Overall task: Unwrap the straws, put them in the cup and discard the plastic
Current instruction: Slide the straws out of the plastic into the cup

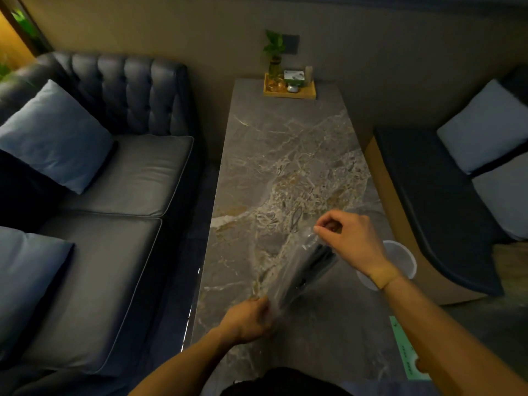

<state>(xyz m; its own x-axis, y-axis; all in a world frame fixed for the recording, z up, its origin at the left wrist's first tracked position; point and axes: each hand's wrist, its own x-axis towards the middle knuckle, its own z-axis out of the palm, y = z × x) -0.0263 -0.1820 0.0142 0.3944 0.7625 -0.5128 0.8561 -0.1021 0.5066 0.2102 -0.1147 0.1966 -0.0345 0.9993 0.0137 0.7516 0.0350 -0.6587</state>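
Observation:
A clear plastic wrapper [288, 278] holding several dark straws [315, 260] is stretched between my hands above the marble table [285, 155]. My left hand [248, 318] grips its near end. My right hand [347, 238] pinches its far end with fingertips. A translucent white cup [400, 257] stands near the table's right edge, partly hidden behind my right wrist.
A wooden tray [290, 91] with a small plant and boxes sits at the table's far end. A dark tufted sofa [114, 181] with blue cushions lies to the left, a bench seat [445, 212] to the right. A green sheet [405, 350] lies at the near right.

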